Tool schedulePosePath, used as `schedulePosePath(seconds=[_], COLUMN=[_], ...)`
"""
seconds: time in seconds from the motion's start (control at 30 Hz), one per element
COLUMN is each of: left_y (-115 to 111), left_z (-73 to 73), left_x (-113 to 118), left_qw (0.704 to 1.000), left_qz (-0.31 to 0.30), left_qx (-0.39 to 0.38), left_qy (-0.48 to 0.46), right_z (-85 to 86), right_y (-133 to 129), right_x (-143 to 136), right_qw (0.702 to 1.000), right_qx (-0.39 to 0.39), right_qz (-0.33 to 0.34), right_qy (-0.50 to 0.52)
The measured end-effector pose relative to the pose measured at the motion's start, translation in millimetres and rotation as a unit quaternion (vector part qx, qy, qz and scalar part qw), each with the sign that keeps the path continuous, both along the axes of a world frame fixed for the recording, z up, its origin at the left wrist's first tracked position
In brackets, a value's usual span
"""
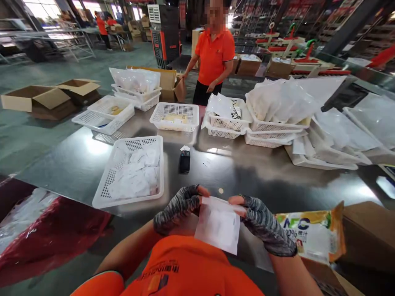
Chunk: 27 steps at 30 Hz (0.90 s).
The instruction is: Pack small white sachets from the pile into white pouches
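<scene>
This is a packing hall inside a warehouse or factory. A wide metal surface (253,176) carries many white perforated baskets (131,170) filled with flat white packets, and at 2 o'clock lies a big heap of plastic bags (286,100). Open cardboard boxes (40,100) stand on the green concrete floor (61,72) at 10 o'clock. At 12 o'clock a person in an orange work shirt (213,53) stands at the surface, and more people in orange shirts work far behind at 11 o'clock. Racks and red machines (285,43) fill the background at 1 o'clock.

Phone (184,161) on table (247,176), right of basket (131,170).
</scene>
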State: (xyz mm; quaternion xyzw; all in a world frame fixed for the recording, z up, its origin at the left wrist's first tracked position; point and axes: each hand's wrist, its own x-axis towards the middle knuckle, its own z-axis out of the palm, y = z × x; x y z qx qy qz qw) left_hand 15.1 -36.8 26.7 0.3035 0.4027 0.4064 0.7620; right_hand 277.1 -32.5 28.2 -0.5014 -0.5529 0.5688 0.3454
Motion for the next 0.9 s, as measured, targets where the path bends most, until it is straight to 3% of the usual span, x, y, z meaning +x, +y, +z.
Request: schedulePosePath(seconds=[0.17, 0.33, 0.43, 0.53, 0.63, 0.73, 0.9], left_y=[-1, -1, -2, -2, -2, -4, -5], left_z=[-6.9, -16.1, -10.7, -1.3, 1.5, -6.2, -22.4], left_x=[-5, -6, -3, -2, -5, -8, -6], left_qw=[0.999, 0.999, 0.999, 0.997, 0.994, 0.994, 0.984], left_qz=[-0.029, -0.036, -0.034, -0.045, -0.051, -0.063, -0.121], left_qx=[0.021, 0.008, 0.000, 0.047, 0.073, 0.069, 0.088], left_qy=[-0.005, -0.032, -0.023, 0.028, 0.058, 0.052, 0.096], right_z=[-5.3, -1.0, 1.7, -1.2, -5.8, -8.7, -24.6], right_y=[1, -5, -8, -6, 3, 14, 26], right_x=[11, 15, 17, 24, 35, 33, -5], right_qw=[0.999, 0.998, 0.996, 0.994, 0.988, 0.971, 0.923], right_qx=[-0.006, 0.035, 0.055, 0.052, 0.054, 0.045, 0.092], right_qz=[0.047, 0.044, 0.052, 0.080, 0.142, 0.230, 0.373], right_qy=[0.015, -0.025, -0.054, -0.044, 0.001, 0.043, 0.001])
